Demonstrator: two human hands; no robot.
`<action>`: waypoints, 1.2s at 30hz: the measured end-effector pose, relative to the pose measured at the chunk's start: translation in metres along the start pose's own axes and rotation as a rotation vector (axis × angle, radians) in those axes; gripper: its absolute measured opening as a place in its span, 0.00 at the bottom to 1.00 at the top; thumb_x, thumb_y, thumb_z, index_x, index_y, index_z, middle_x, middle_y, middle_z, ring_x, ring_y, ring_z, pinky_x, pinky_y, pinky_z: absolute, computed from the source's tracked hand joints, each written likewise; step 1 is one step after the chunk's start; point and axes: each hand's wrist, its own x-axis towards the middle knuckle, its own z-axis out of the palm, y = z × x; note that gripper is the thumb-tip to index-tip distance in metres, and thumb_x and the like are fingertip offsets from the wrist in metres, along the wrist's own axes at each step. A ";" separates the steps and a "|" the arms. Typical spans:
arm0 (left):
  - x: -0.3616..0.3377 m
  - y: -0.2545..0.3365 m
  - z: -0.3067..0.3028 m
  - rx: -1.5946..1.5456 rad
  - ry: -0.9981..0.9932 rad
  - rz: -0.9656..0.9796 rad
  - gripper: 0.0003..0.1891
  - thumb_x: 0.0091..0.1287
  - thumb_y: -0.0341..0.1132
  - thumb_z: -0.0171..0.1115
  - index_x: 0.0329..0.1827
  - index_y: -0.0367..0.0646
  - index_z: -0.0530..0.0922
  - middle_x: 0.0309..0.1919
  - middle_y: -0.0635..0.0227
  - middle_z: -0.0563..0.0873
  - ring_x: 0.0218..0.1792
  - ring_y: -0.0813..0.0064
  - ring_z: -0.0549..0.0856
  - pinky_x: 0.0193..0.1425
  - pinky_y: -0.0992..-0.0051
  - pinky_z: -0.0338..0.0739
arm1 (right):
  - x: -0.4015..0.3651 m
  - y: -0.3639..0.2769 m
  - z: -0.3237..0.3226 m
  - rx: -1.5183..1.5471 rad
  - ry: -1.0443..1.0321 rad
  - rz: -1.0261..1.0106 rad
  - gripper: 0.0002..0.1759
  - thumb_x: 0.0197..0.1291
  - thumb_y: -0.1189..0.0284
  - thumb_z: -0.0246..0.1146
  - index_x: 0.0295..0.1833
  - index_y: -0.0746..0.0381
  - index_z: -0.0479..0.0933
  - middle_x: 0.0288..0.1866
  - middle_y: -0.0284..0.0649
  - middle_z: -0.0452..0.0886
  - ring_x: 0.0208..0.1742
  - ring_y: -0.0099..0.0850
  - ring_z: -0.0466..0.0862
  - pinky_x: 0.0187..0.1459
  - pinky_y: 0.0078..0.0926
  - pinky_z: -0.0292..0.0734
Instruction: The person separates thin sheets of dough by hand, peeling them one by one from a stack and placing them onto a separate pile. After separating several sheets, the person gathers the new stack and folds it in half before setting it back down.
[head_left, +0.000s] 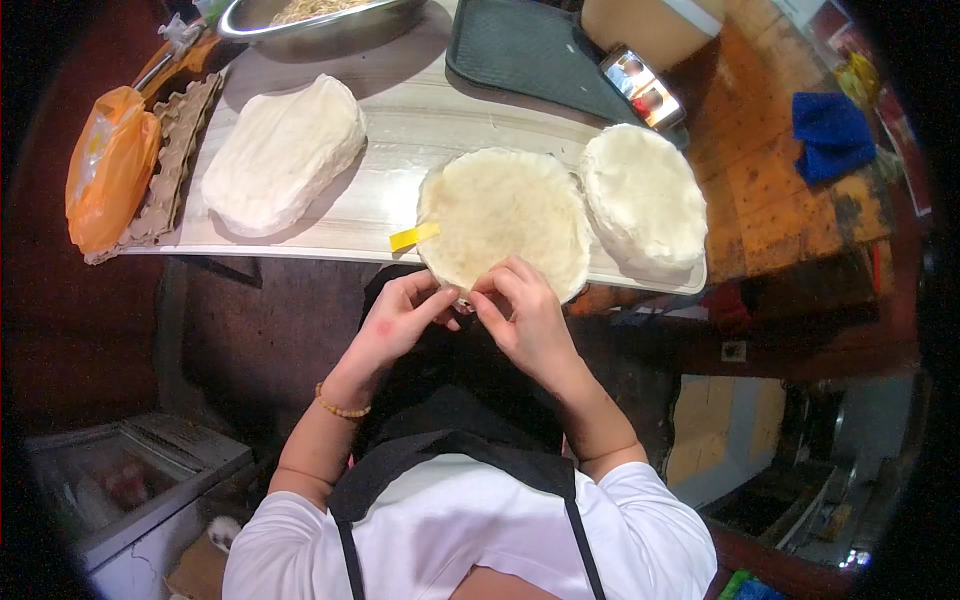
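Observation:
A stack of thin, round, pale dough wrappers (503, 205) lies at the table's near edge, overhanging it slightly. A yellow strip (414, 237) sticks out at its left side. My left hand (405, 312) pinches at the stack's near rim, thumb against the fingers. Close beside it, my right hand (515, 310) pinches the same rim, fingertips almost meeting the left ones. The fingers partly hide how many layers they grip. To the right stands a second round stack (643, 195), touching or nearly touching the first. A folded, oblong pile of wrappers (285, 155) sits at left.
An orange plastic bag (112, 170) and a cardboard egg tray (175, 160) lie at the table's left edge. At the back are a metal bowl (325, 32), a dark tray (530, 60) and a propped phone (642, 88). A blue cloth (832, 135) lies at right.

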 end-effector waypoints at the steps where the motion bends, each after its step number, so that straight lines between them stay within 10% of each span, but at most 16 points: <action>1: 0.000 0.000 -0.001 0.000 -0.001 0.000 0.14 0.74 0.33 0.58 0.53 0.30 0.80 0.40 0.65 0.87 0.38 0.80 0.84 0.41 0.80 0.80 | 0.000 0.000 0.000 0.012 -0.005 0.011 0.05 0.57 0.79 0.66 0.38 0.66 0.77 0.36 0.45 0.76 0.37 0.42 0.80 0.40 0.33 0.76; 31: 0.002 -0.001 0.006 0.017 0.072 0.145 0.13 0.75 0.29 0.55 0.57 0.30 0.77 0.45 0.63 0.87 0.38 0.79 0.86 0.46 0.77 0.82 | 0.015 -0.012 0.006 -0.226 0.154 -0.149 0.11 0.57 0.68 0.68 0.42 0.60 0.77 0.41 0.40 0.78 0.46 0.41 0.79 0.45 0.38 0.70; 36: 0.004 -0.005 0.001 0.378 0.165 0.206 0.09 0.72 0.31 0.59 0.39 0.30 0.77 0.27 0.67 0.84 0.29 0.87 0.80 0.34 0.80 0.74 | 0.022 -0.016 0.008 -0.264 0.107 -0.143 0.08 0.57 0.70 0.68 0.38 0.61 0.77 0.37 0.40 0.78 0.42 0.41 0.79 0.44 0.38 0.71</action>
